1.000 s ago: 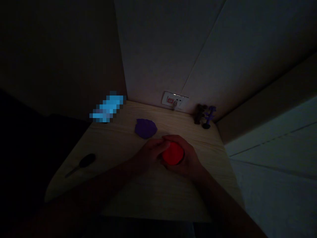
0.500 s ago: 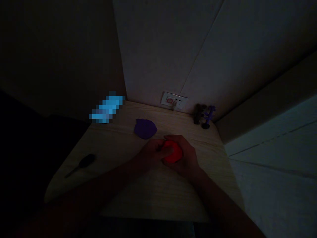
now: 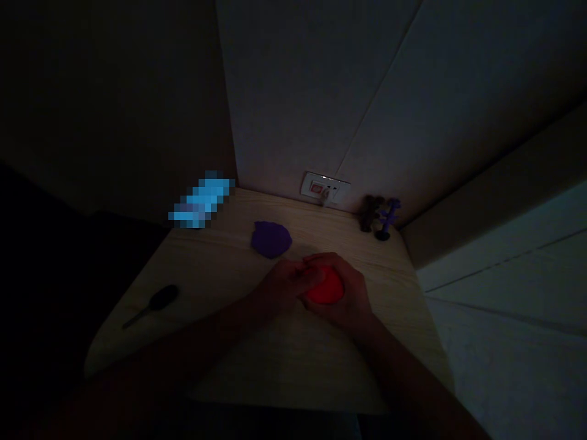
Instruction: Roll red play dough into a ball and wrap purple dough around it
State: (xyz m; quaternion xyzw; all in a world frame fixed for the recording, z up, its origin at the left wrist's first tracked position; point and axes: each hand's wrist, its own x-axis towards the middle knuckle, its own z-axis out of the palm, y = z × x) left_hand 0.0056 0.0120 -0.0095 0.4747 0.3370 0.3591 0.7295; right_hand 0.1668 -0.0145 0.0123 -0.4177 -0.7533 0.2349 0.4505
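Between my two hands is a smooth, rounded piece of bright red modelling clay [image 3: 329, 289], held low over the table. My right hand [image 3: 354, 293] curls around its far and right sides, fingers closed on it. From the left, my left hand [image 3: 283, 286] presses its thumb across the clay's top left part, and its other fingers are partly hidden. Just beyond my left hand, a flat purple piece of modelling clay [image 3: 271, 239] with an uneven edge lies on the table. The dim light hides fine detail on the red clay.
The pale wooden table [image 3: 220, 256] meets the wall, where a socket panel [image 3: 325, 189] has something plugged in. A dark-handled tool with a thin shaft [image 3: 164, 297] lies at left. A blurred bright screen [image 3: 202, 203] stands back left; a purple branched figure [image 3: 387, 220] and a dark one [image 3: 369, 214] stand back right.
My left thumb has shifted over the red clay, and both hands stay around it. The whole view has moved slightly; the other things on the table rest as before.
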